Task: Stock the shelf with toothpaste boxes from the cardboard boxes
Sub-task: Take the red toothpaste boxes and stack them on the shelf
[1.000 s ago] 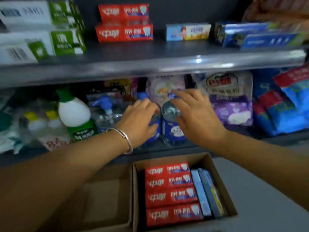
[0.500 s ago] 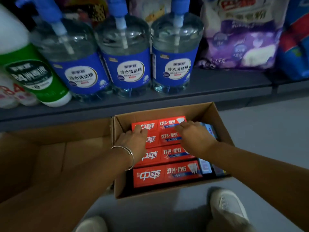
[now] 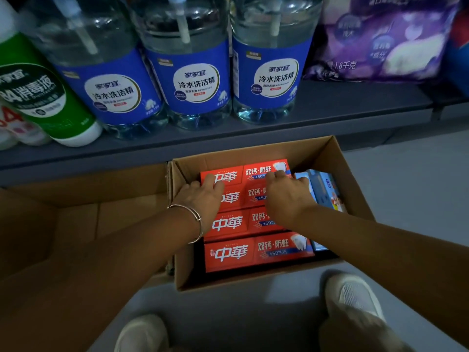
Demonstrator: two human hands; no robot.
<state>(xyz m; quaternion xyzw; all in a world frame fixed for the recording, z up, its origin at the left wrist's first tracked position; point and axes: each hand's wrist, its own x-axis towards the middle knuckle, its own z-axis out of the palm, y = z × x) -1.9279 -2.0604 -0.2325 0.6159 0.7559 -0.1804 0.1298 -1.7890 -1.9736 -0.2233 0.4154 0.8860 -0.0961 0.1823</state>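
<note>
An open cardboard box (image 3: 253, 148) stands on the floor below the shelf. Several red toothpaste boxes (image 3: 253, 252) lie flat in it in a row, with blue toothpaste boxes (image 3: 324, 186) standing on edge along its right side. Both my hands reach into the box. My left hand (image 3: 200, 199), with a silver bangle on the wrist, touches the left half of the farthest red box (image 3: 256, 170) with its fingertips. My right hand (image 3: 286, 196) rests its fingertips on the right half of the same box. My thumbs are hidden.
A second cardboard box (image 3: 76, 214), with nothing visible inside, sits on the left against the first. The grey shelf (image 3: 330, 107) above carries three blue-labelled detergent bottles (image 3: 193, 72), a green disinfectant bottle (image 3: 38, 97) and a purple bag (image 3: 380, 39). My white shoes (image 3: 352, 295) are by the box.
A second ago my hands were up at the bottles on the shelf. They have dropped into the box onto the red toothpaste boxes, and the view has tilted down and closer.
</note>
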